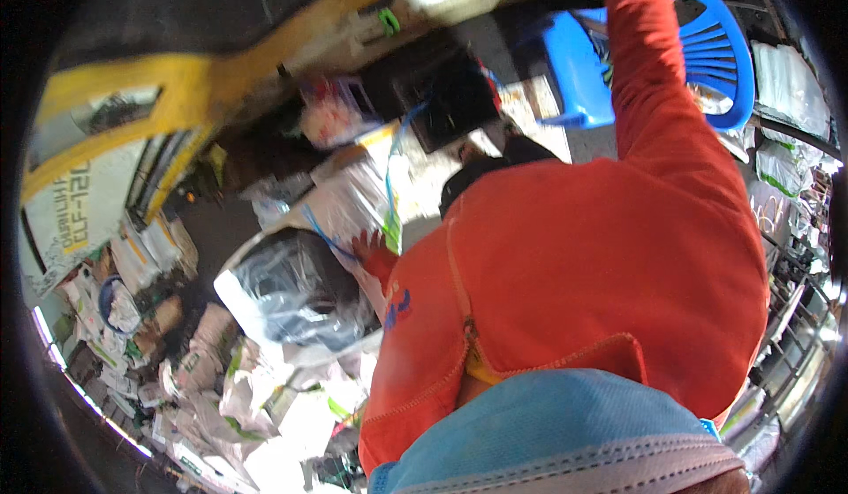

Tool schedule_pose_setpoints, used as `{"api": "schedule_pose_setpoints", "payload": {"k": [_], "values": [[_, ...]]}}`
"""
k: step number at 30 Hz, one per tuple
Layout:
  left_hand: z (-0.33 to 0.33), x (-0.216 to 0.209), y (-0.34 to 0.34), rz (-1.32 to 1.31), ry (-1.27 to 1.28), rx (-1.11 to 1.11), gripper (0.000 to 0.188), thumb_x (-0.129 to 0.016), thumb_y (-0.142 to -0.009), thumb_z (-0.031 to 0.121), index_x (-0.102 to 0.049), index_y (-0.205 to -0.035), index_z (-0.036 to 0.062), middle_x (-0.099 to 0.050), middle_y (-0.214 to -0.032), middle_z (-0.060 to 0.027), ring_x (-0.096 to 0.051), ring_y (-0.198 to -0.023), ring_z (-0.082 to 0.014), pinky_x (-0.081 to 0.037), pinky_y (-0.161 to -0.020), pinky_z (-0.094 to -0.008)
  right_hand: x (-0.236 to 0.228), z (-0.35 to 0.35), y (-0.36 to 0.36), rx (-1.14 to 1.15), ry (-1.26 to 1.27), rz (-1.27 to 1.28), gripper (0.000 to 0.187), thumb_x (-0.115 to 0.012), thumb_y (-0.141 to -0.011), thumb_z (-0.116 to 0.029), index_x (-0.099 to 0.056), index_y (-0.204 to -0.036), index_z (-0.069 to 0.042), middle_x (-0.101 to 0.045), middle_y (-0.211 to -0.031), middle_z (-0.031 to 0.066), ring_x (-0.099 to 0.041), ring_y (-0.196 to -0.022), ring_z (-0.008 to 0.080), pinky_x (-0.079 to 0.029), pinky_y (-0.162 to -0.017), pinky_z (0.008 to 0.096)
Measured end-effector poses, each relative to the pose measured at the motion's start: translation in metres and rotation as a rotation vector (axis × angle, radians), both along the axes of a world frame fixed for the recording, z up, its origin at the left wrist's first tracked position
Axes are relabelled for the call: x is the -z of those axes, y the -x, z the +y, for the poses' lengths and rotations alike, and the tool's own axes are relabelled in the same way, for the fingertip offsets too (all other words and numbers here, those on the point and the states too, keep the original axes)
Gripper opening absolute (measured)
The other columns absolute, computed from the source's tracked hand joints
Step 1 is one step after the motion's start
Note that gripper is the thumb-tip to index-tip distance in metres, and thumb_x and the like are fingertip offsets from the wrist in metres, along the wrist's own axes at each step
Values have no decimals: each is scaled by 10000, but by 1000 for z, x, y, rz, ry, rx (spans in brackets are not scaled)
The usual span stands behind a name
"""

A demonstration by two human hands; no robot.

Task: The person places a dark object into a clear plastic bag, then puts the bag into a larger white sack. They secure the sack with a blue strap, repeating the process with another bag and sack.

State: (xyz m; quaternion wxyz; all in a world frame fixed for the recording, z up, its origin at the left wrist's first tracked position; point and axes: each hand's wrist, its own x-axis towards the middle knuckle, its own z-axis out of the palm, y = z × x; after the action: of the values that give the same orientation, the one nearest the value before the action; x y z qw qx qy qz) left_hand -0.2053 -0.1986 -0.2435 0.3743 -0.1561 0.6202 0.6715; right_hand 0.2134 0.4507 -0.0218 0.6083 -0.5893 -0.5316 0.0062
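My left hand (pixel 371 248) is at the side of a large whitish sack (pixel 237 298), with its fingers spread and nothing seen in them. Crumpled clear plastic film (pixel 305 286) lies in the sack's dark mouth. A blue cord (pixel 325 236) runs close to my fingertips, and pale plastic sheeting (pixel 349 189) lies just beyond them. My right arm (pixel 649 70), in a red sleeve, stretches up past the top edge, so its hand is out of sight.
Yellow machine framing (pixel 190 87) spans the upper left. A blue plastic chair (pixel 574 70) stands partly behind my right arm. A black bin-like object (pixel 450 96) lies ahead. Crumpled bags and sacks (pixel 208 353) crowd the lower left; bundled clear plastic (pixel 791 87) lies far right.
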Motion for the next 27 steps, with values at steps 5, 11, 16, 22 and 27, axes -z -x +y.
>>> {"api": "schedule_pose_setpoints", "payload": {"k": [5,11,16,22,27], "values": [[5,30,14,197,4,106,506,-509,-780,378,-319,-1198,165,-386,-1167,-84,-413,-1009,-296,-354,-847,-443,-6,-76,116,-431,-213,275,188,-491,-791,-150,-498,-932,-26,-505,-678,58,-483,-671,154,-409,-625,269],[19,62,26,286,222,-7,480,-543,-758,305,-368,-1167,125,-471,-1053,-73,-465,-942,-255,-381,-802,-396,-43,-133,170,-1273,125,328,303,-570,-755,0,-422,-1014,-54,-493,-910,13,-488,-887,107,-405,-795,255],[23,81,9,500,551,-35,458,-572,-741,245,-409,-1141,91,-542,-958,-64,-509,-886,-222,-403,-764,-357,-60,-69,146,-1206,-271,29,170,-531,-808,-70,-545,-960,4,-596,-869,76,-551,-852,158,-439,-764,300],[37,83,-19,863,1337,177,415,-578,-727,301,-444,-1057,86,-556,-818,-57,-513,-690,-207,-408,-648,-342,-75,157,160,-1028,64,550,230,-447,-866,-172,-522,-1023,-22,-564,-855,17,-516,-729,101,-434,-648,220],[49,76,-23,173,39,-802,308,-531,-751,385,-455,-925,142,-521,-774,-53,-458,-584,-227,-391,-512,-376,-115,309,234,-719,152,-237,427,-417,-823,-303,-418,-1135,-12,-530,-1008,217,-509,-922,370,-409,-790,412]]}}
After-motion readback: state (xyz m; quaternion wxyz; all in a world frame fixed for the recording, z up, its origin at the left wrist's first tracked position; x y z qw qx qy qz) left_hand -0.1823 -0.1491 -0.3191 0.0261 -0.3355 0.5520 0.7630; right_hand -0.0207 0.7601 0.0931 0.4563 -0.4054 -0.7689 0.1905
